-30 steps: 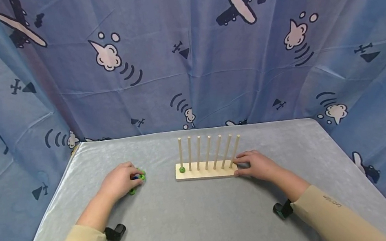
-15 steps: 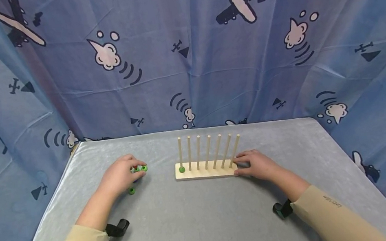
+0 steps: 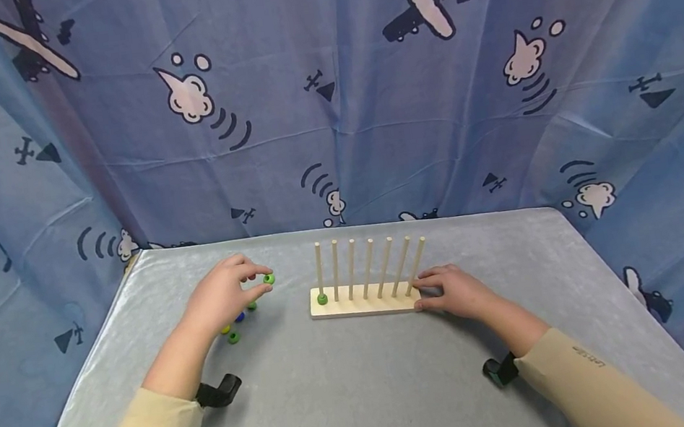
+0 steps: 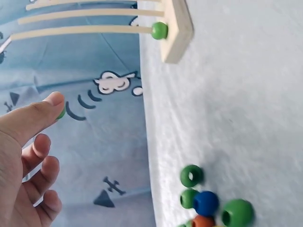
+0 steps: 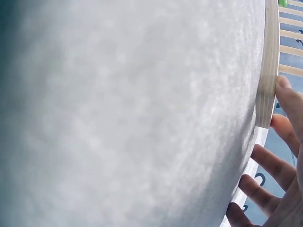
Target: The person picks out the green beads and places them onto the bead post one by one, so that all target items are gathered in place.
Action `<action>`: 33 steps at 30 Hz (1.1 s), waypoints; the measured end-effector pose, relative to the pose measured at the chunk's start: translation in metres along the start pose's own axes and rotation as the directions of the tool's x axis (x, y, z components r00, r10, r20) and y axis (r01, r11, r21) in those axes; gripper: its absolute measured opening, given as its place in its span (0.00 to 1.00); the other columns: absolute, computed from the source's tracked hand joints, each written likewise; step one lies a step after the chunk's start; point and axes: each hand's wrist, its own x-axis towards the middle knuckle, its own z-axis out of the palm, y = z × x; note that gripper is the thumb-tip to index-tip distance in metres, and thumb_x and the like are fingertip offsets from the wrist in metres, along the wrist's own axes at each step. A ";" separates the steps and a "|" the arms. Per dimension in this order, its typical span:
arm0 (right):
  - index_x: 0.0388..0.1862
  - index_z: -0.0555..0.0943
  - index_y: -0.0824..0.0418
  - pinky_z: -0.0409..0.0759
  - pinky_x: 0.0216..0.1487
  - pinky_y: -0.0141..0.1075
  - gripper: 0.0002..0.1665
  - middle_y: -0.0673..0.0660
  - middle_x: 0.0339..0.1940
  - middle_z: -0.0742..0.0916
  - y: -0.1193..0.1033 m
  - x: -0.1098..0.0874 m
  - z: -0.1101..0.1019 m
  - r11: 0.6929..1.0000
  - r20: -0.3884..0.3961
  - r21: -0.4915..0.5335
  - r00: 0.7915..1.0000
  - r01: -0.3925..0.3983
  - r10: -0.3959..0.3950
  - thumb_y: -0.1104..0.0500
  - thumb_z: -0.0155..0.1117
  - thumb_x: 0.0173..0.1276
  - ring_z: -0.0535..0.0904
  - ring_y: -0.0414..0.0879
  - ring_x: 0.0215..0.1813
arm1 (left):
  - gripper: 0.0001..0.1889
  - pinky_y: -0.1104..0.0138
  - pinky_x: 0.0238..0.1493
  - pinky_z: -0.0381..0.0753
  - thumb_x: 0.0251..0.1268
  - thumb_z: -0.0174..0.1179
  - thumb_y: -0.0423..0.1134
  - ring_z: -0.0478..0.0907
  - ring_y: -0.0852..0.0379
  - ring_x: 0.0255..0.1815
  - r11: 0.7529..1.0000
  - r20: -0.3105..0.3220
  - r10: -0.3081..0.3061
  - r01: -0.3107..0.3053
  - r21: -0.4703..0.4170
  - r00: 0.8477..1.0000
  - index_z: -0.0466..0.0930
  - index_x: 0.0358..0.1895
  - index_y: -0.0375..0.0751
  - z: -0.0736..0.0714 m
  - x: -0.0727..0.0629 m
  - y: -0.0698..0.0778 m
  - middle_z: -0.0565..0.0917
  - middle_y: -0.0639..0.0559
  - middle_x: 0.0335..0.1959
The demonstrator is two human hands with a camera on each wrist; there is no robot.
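Observation:
My left hand (image 3: 223, 299) pinches a green bead (image 3: 269, 279) between thumb and fingertip, raised left of the wooden peg board (image 3: 358, 308). In the left wrist view that bead (image 4: 61, 112) is mostly hidden by the thumb. A row of several upright pegs rises from the board, and another green bead (image 3: 323, 299) sits at the foot of the leftmost one. My right hand (image 3: 454, 292) holds the board's right end, thumb at the front and index finger behind. Below the left hand lie loose beads, including a blue bead (image 4: 206, 203), a green bead (image 4: 239, 213) and an orange bead (image 4: 202, 222).
A pale grey cloth covers the table (image 3: 368, 399). Behind it hangs a blue curtain (image 3: 284, 178) printed with planes and clouds, which also runs along both sides. Each wrist carries a black camera, the left camera (image 3: 219, 391) and the right camera (image 3: 500, 371).
My left hand has lifted the green bead off the loose group and moved it right and away from me, uncovering more beads. The right hand and the peg board have stayed put.

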 end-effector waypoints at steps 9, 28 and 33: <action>0.63 0.81 0.58 0.67 0.65 0.59 0.35 0.63 0.64 0.79 0.000 0.000 -0.001 1.000 0.004 -0.002 1.000 0.007 -0.007 0.39 0.69 0.63 0.70 0.65 0.67 | 0.13 0.60 0.39 0.73 0.65 0.68 0.48 0.75 0.52 0.42 0.996 -0.027 0.032 -0.034 -0.086 0.999 0.88 0.51 0.56 -0.009 0.012 0.021 0.77 0.57 0.39; 0.64 0.81 0.57 0.66 0.65 0.59 0.34 0.63 0.64 0.79 0.000 -0.001 -0.001 1.000 0.001 0.001 1.000 0.004 -0.004 0.40 0.69 0.64 0.69 0.65 0.67 | 0.13 0.62 0.38 0.73 0.63 0.69 0.49 0.71 0.59 0.40 0.982 -0.102 0.104 -0.118 -0.150 0.989 0.88 0.50 0.57 -0.021 0.036 0.066 0.75 0.61 0.37; 0.64 0.81 0.57 0.66 0.65 0.59 0.34 0.63 0.64 0.79 0.002 -0.001 0.000 1.000 -0.002 0.004 1.000 0.009 -0.009 0.40 0.69 0.64 0.69 0.65 0.67 | 0.13 0.62 0.38 0.74 0.63 0.69 0.49 0.72 0.59 0.40 0.979 -0.097 0.115 -0.129 -0.158 0.989 0.88 0.50 0.57 -0.018 0.040 0.070 0.75 0.60 0.37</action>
